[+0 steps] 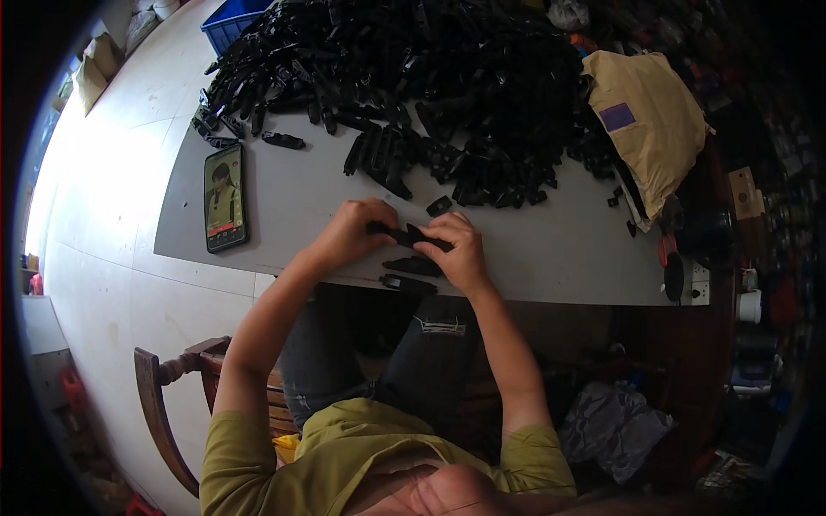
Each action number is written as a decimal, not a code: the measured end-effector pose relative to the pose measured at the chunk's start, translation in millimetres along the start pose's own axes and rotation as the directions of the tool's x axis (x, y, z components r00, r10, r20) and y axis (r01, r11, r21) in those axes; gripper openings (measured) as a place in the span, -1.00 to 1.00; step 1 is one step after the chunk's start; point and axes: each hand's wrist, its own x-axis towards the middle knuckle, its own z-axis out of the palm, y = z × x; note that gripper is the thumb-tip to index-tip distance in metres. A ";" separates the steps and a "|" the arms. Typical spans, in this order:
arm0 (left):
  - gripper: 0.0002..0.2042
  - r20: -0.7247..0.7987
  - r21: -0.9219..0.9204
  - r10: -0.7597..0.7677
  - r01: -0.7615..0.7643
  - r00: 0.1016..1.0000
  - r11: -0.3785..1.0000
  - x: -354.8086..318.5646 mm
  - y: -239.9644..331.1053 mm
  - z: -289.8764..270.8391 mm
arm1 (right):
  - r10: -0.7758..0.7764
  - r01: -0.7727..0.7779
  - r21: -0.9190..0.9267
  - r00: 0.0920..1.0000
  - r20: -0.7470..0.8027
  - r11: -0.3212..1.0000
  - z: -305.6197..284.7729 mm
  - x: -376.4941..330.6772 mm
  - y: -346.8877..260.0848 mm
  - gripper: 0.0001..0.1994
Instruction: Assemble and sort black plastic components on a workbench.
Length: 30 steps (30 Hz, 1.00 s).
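Between my two hands, over the front part of the table, is a long black plastic part (397, 232). My left hand (360, 234) has its fingers closed on one end of it. On the other end, my right hand (456, 249) pinches with thumb and fingers; a small dark piece sticks up beside its fingertips. Just below the hands lie a black part (411, 266) and another longer black part (408, 285) at the table's edge. A small black piece (439, 206) rests just beyond my right hand. Fine detail of the held part is too small to make out.
A large heap of black plastic parts (413, 77) covers the far side of the grey table (292, 206). A phone (225, 198) lies at the left, a tan sack (645, 112) stands at the right, and a blue crate (228, 34) is behind. Red-handled scissors (672, 267) lie at the right edge.
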 end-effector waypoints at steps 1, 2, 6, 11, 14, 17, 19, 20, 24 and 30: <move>-0.75 -0.020 0.041 0.040 -0.039 0.999 0.998 -2.0 -0.7 1.6 | -0.021 0.021 -0.016 0.999 -0.025 1.000 1.6 -0.6 -1.1 -0.71; -0.75 -0.038 0.083 0.080 -0.077 0.996 0.994 -2.8 -0.9 1.8 | -0.043 0.042 -0.032 0.998 -0.050 0.999 2.4 -0.3 -1.8 -0.72; -0.75 -0.057 0.026 -0.012 0.013 0.998 1.000 -4.7 2.3 4.3 | 0.112 -0.112 0.044 0.994 0.013 0.993 -10.2 -1.8 -10.7 -0.74; -0.76 -0.012 0.051 0.002 -0.001 1.000 0.999 -3.0 2.8 0.7 | 0.055 -0.041 -0.135 0.993 0.108 0.990 -16.4 5.1 -15.4 -0.74; -0.74 -0.012 0.087 0.104 -0.103 0.995 0.991 -2.4 -0.9 4.1 | -0.029 0.033 -0.033 0.993 0.114 0.999 -1.9 10.2 -10.5 -0.74; -0.73 0.122 0.091 0.101 -0.112 0.987 0.990 -0.6 3.5 -7.4 | -0.029 0.029 -0.002 0.993 0.117 1.000 -0.9 5.8 -7.7 -0.78; -0.72 0.002 0.095 0.155 -0.155 0.988 0.983 4.8 -5.8 -16.7 | 0.070 -0.073 0.022 0.992 0.106 0.997 -6.8 3.3 -11.7 -0.75; -0.70 -0.115 0.100 0.206 -0.195 0.972 0.976 11.1 -10.2 -22.6 | 0.066 -0.068 0.022 0.992 0.106 0.997 -10.0 9.5 -10.4 -0.75; -0.67 -0.145 0.662 0.266 -0.106 0.953 0.742 58.2 8.0 -34.1 | -0.079 0.080 -0.513 0.997 0.024 0.854 -16.1 29.3 -14.9 -0.67; -0.73 -0.014 0.738 0.349 -0.226 0.937 0.636 75.4 5.8 -32.8 | 0.093 -0.095 -0.202 0.995 -0.019 0.975 -15.2 7.8 -8.6 -0.79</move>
